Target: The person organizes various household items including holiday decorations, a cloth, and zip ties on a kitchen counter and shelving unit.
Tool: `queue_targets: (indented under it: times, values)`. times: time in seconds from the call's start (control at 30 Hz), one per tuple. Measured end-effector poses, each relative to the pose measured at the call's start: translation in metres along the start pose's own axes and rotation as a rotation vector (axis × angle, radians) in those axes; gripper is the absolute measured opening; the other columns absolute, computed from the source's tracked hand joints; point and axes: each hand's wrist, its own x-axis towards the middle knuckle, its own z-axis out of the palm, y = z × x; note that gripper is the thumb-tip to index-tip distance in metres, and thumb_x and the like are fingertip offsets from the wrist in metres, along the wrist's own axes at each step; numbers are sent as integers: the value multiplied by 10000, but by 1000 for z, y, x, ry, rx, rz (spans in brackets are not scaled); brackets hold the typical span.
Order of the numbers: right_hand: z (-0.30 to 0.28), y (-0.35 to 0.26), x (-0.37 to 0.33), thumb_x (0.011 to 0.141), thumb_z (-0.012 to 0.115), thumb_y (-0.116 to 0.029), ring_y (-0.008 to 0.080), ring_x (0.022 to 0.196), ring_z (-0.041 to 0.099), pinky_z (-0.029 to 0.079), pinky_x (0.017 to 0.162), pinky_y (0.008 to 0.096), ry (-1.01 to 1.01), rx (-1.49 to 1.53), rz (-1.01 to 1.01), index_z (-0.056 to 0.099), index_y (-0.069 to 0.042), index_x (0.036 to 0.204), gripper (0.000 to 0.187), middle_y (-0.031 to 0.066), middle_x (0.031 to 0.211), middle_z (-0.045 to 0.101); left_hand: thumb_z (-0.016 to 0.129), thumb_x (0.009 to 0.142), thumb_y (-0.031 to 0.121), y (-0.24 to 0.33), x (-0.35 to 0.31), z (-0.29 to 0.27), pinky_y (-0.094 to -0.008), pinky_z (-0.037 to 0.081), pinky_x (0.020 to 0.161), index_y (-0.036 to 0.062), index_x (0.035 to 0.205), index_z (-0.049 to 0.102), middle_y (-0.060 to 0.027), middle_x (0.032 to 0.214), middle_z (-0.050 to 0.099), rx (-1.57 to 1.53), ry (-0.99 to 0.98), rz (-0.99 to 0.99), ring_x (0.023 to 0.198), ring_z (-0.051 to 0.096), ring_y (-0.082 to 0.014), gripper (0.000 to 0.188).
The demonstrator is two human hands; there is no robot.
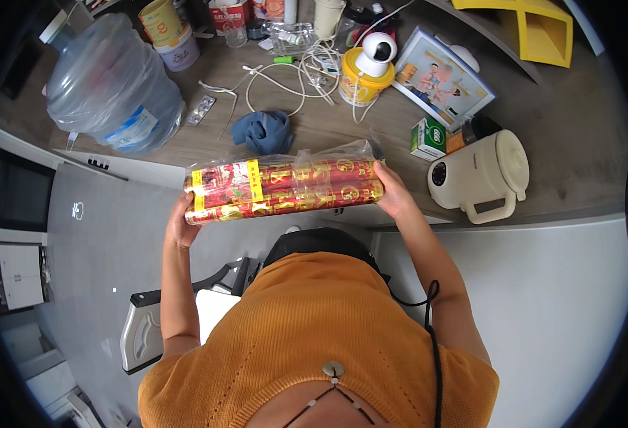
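Observation:
Between my two hands is a clear plastic pack of long red tubes (314,187) with gold characters and a yellow label near its left end. I hold it level at the front edge of the desk. My left hand (183,221) grips the left end, and my right hand (394,190) wraps round the right end. Part of the fingers of both hands is hidden behind the pack. Just beyond it on the desk lies a crumpled blue cloth (262,133). To the right of my right hand stands a cream electric kettle (464,171).
A large water bottle (114,85) lies at the desk's left. White cables (307,78) are tangled in the middle. A small white camera (376,54) sits on a yellow tub (353,80), beside a framed picture (439,77) and a green-white box (428,138). Behind my left arm is a chair (143,332).

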Motion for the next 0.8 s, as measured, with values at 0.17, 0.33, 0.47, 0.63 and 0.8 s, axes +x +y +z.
queue_targets:
  times: [0.17,0.33,0.47,0.63,0.8]
  values:
    - [2,-16,38,868,529,-302,166,955,551,460,792,317,158,-636,-163,477,-71,1179,390,70,1079,560,601,770,248,-4,-4,-13,-342,476,799,21,1182,421,-99,1064,565,-3,16,31,925,581,-184,504]
    - [79,-35,92,799,584,-251,253,1017,534,441,833,326,-66,-1412,-552,511,-109,1151,387,107,1104,556,592,770,205,9,-9,-17,-318,456,834,-12,1184,419,-111,1066,561,60,42,91,936,574,-182,498]
    - [143,-8,134,759,612,-252,312,1077,484,411,885,370,-307,-1716,-625,474,-199,1205,469,128,1230,459,590,773,206,12,-10,-20,-307,455,823,-3,1185,431,-101,1069,560,66,72,129,936,568,-170,489]
    - [149,19,170,714,656,-229,310,1093,457,403,897,372,-371,-1910,-473,441,-232,1234,563,112,1211,445,578,784,198,14,-11,-18,-302,455,819,-3,1213,409,-98,1073,558,20,86,152,940,565,-166,503]
    - [158,2,180,723,575,-133,313,735,582,475,654,395,-65,-1642,-814,592,-141,789,69,94,789,582,584,789,178,9,-6,-22,-295,456,805,22,1205,422,-86,1058,566,-19,123,137,919,573,-157,473]
